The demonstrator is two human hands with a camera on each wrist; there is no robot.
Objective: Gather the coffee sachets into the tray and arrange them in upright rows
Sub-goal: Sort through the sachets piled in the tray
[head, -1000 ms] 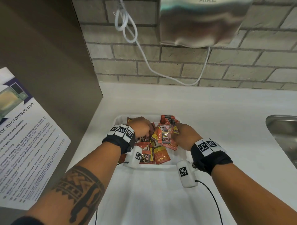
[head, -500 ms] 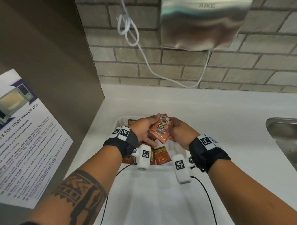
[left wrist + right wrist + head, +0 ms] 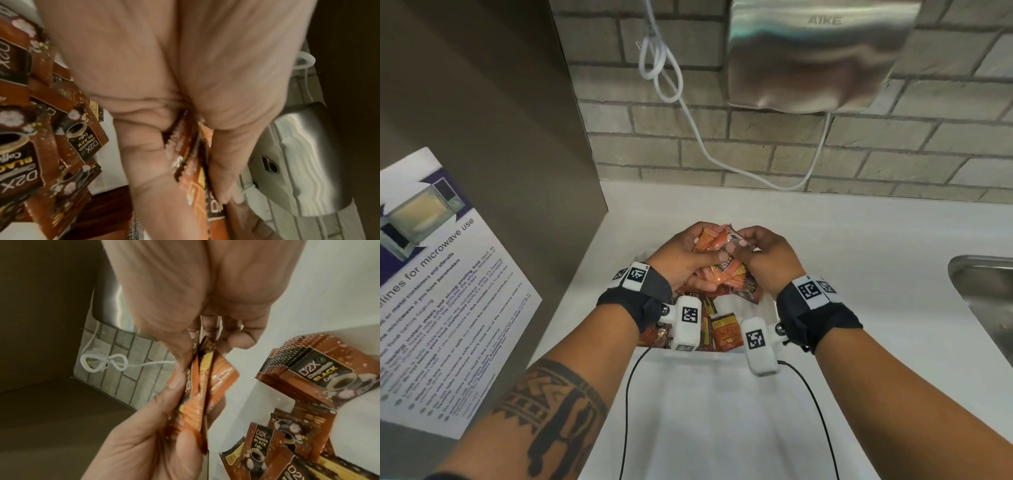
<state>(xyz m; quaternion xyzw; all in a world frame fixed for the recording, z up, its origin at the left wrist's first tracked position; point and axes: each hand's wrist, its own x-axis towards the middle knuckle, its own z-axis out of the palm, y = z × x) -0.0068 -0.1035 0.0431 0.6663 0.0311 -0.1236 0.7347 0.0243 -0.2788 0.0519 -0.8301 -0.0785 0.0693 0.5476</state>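
Note:
Both hands hold one bundle of orange-brown coffee sachets (image 3: 722, 255) lifted above the white tray (image 3: 722, 353). My left hand (image 3: 690, 260) grips the bundle (image 3: 193, 162) from the left, thumb across its front. My right hand (image 3: 758, 255) pinches the bundle (image 3: 203, 386) from the right. Loose sachets (image 3: 724, 330) lie jumbled in the tray's near part, partly hidden by the wrist cameras. A neat stack of sachets (image 3: 320, 371) stands against the tray wall in the right wrist view. More sachets (image 3: 82, 139) lie flat in the left wrist view.
The tray sits on a white counter (image 3: 825, 246) against a brick wall. A steel hand dryer (image 3: 815, 58) hangs above with its white cord (image 3: 664, 68). A brown panel with a microwave notice (image 3: 438, 284) is at left. A steel sink (image 3: 986, 294) is at right.
Both hands came up out of the tray with a bundle of sachets, which is now held higher and farther back between them.

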